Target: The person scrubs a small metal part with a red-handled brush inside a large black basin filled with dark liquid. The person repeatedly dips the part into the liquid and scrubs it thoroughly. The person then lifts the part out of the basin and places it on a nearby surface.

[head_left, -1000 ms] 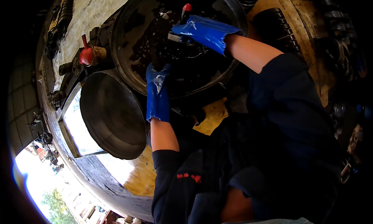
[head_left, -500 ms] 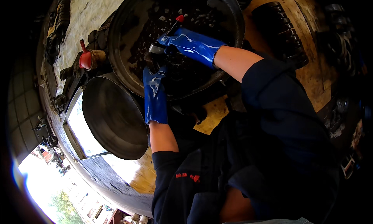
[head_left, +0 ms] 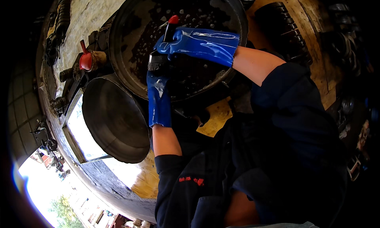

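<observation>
My right hand (head_left: 178, 44), in a long blue rubber glove, is closed around the handle of a flat paintbrush (head_left: 156, 61). The black handle's red tip sticks up above the glove, and the metal band and dark bristles point down toward my left hand (head_left: 157, 83). That hand, in a matching glove, is under the bristles near the pan's left side. Its fingers seem curled around something dark, mostly hidden by the brush. Both hands are over a large round black pan (head_left: 118, 66) with dark wet liquid and pale flecks or bubbles inside.
A second round dark basin (head_left: 114, 121) leans at lower left, beside a metal-edged frame (head_left: 75, 143). A red scoop-like piece (head_left: 85, 60) sits on a stub left of the pan. Ribbed black parts (head_left: 283, 34) lie on the wooden surface at right. A yellow piece (head_left: 215, 117) is near my body.
My right hand has shifted slightly left, turning the brush more upright, with its bristles now over my left fingers. The left hand has barely moved.
</observation>
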`<state>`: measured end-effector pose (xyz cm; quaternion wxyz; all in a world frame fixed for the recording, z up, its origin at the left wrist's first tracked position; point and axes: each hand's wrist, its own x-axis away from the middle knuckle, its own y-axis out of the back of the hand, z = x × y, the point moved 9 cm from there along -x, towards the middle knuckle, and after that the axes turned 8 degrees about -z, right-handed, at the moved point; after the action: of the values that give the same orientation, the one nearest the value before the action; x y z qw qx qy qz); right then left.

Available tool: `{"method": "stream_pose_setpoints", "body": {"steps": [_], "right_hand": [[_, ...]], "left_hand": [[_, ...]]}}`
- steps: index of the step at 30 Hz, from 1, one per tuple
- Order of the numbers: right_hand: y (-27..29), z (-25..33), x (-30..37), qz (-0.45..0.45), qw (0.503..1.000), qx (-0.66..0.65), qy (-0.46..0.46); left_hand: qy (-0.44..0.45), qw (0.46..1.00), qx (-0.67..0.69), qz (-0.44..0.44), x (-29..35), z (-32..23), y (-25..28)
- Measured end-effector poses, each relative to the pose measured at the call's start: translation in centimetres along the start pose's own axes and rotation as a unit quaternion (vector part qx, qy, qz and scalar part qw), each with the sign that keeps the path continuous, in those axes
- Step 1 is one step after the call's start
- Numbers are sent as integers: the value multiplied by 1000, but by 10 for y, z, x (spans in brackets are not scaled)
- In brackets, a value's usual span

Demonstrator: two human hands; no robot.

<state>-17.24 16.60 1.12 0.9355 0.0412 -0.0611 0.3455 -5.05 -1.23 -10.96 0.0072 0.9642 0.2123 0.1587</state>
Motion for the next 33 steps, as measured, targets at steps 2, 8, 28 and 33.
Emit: {"method": "stream_pose_setpoints", "body": {"steps": [2, 8, 28, 33], "right_hand": [[12, -14, -4, -23, 996, 86, -30], [74, -47, -9, -159, 982, 91, -50], [101, -72, 8, -181, 962, 134, -152], [136, -68, 21, -191, 959, 148, -149]], "left_hand": [[10, 998, -39, 41, 7, -11, -22], [23, 990, -137, 10, 38, -43, -42], [9, 836, -530, 143, -6, -152, -130], [137, 911, -350, 172, -12, -86, -108]]}}
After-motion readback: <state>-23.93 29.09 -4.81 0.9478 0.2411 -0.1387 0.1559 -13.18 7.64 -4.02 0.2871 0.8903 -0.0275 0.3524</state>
